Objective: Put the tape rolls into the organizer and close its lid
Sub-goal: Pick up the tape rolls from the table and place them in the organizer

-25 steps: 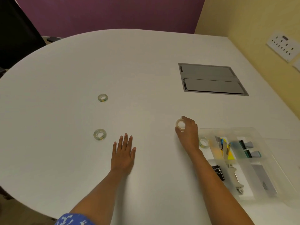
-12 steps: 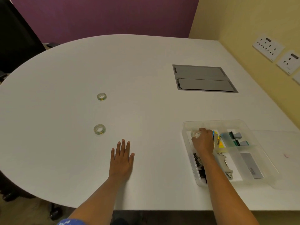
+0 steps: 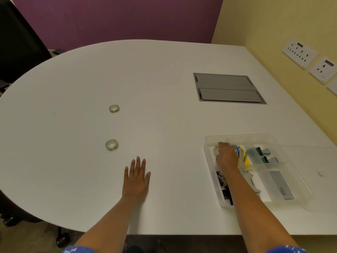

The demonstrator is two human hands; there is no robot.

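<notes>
Head view only. Reaching with the right hand (image 3: 227,157) into the clear organizer (image 3: 207,154) at the right of the counter (image 3: 164,84), far-left compartment. Gripping a tape roll (image 3: 217,150) between thumb and curled fingers, low between the walls and apparently about to set it down; cannot tell whether already touching the compartment floor. Resting the left hand (image 3: 135,178) flat on the counter, fingers straight and close together, holding nothing. Still to fetch: a near roll (image 3: 111,144) ahead and to the left of the left hand, and a far roll (image 3: 114,108) further back, both lying flat on the counter, well apart from the organizer. Elsewhere in the organizer: black binder clips, a stapler-like tool, coloured notes and a grey card, spread over the other compartments. Not closed yet, with the clear lid (image 3: 321,194) lying open and flat to the right of the organizer, seemingly joined along that edge, though hard to tell through clear plastic. Judging progress: about a third through at best — one roll on its way in, two left out, then the lid to swing over. Cannot say whether another roll sits hidden under the right hand. Probably easiest to take the loose rolls with the idle left hand, being nearer.
</notes>
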